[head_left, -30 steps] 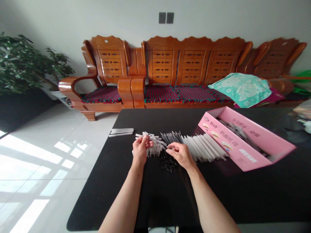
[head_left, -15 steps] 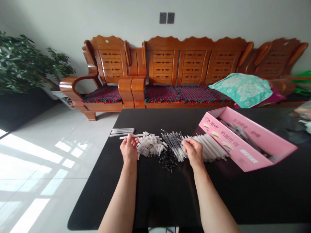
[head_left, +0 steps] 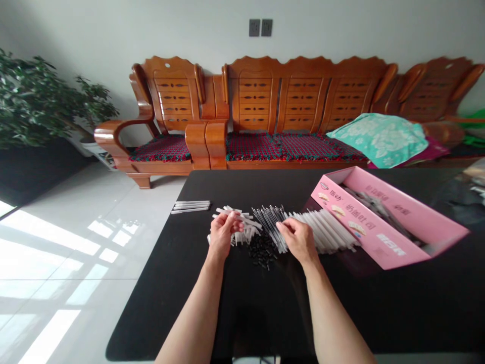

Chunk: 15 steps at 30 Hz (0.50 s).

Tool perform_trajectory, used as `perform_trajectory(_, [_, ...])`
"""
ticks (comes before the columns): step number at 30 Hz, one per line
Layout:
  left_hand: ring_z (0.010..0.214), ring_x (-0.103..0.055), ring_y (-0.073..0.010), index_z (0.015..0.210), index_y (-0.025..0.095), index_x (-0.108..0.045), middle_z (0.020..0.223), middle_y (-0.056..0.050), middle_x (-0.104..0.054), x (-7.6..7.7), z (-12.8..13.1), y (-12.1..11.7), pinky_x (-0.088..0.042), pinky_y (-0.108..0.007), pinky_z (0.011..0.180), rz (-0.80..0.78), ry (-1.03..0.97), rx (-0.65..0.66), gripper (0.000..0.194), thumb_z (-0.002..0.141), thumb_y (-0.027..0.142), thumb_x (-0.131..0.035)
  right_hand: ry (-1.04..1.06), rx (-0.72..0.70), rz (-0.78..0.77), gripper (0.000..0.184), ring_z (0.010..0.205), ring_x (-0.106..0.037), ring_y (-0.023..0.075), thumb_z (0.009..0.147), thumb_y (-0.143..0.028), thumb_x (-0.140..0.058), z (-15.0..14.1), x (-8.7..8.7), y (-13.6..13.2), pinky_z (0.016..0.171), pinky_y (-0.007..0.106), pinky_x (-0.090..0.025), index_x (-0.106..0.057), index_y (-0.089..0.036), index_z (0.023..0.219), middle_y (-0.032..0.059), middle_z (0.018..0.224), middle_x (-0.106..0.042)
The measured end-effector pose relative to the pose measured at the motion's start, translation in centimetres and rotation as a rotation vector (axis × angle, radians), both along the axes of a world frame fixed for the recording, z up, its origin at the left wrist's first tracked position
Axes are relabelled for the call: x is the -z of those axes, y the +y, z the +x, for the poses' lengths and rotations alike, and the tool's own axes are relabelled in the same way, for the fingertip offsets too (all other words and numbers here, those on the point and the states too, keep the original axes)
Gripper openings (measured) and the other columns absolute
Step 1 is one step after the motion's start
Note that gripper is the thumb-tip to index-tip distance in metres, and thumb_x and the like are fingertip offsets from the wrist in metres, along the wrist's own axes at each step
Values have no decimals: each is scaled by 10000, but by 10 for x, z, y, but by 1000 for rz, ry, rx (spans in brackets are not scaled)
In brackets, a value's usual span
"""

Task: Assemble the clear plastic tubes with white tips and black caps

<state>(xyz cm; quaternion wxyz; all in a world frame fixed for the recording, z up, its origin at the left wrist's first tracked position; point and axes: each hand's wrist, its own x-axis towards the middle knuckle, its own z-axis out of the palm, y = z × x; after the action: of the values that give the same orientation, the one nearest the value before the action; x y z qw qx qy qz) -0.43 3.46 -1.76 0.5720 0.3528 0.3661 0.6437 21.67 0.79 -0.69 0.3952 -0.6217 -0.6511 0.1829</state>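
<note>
I count one varnished wooden sofa [head_left: 303,96] against the far wall. Above it: paired wall sockets [head_left: 260,28]. On it: red-green woven seat pads [head_left: 280,149], a teal floral towel [head_left: 379,134]. Left of it: one potted leafy plant [head_left: 34,101]. In front of it: a black desk [head_left: 379,308], a pink cardboard box [head_left: 369,217] on top, and glossy white floor tiles [head_left: 76,263].

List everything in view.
socket plates: two, grey, wall
wooden settee: one, reddish-brown, by wall
cloth: one, teal, on settee
potted plant: one, green, far left
table: one, black, foreground
cardboard box: one, pink, on table
plastic sticks: three, white, table's left
plastic pieces: many, white, by left hand
thin tubes: many, clear, at right hand
small pieces: many, black, between hands
wide tubes: many, white, beside box
left hand: one, bare, on white pieces
right hand: one, bare, on thin tubes
</note>
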Motion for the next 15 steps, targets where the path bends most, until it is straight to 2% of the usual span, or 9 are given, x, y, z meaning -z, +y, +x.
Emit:
perform_trajectory(2, [542, -633, -123, 875, 116, -704, 625, -16, -655, -1, 7, -5, -532, -231, 544, 29, 65, 120, 342, 786, 440, -765, 201, -155, 7, 341, 584, -533, 157, 925, -487, -531, -12, -2, -4, 559, 264, -363, -666, -193, 820, 7, 627, -606])
perform_trajectory(4, [560, -643, -135, 886, 122, -703, 667, -31, -673, -2, 13, -9, -543, -250, 556, 52, 125, 213, 330, 802, 437, -752, 304, -297, -33, 317, 623, -554, 153, 930, -469, -550, -25, -4, -7, 560, 254, -375, -690, -184, 916, 13, 704, -645])
perform_trajectory(6, [566, -635, -136, 898, 120, -704, 676, -33, -670, -3, 15, -11, -541, -254, 560, 69, 165, 263, 327, 805, 430, -752, 364, -386, -89, 297, 586, -530, 135, 916, -447, -585, -33, -5, -8, 541, 246, -367, -694, -177, 857, 1, 663, -626])
perform_trajectory(10, [594, -607, -108, 1065, 142, -706, 747, -26, -672, -3, 9, -8, -517, -223, 569, 69, 85, 218, 370, 820, 418, -741, 620, -431, -278, 291, 466, -459, 95, 880, -429, -631, -35, -1, -7, 452, 218, -308, -668, -160, 773, -30, 536, -557])
perform_trajectory(15, [573, -589, -103, 923, 125, -731, 664, -20, -637, -2, 5, -6, -493, -210, 559, 59, 54, 205, 334, 825, 444, -729, 808, -513, -467, 371, 358, -372, 67, 890, -496, -593, -33, 1, -7, 358, 199, -207, -667, -138, 828, -10, 511, -600])
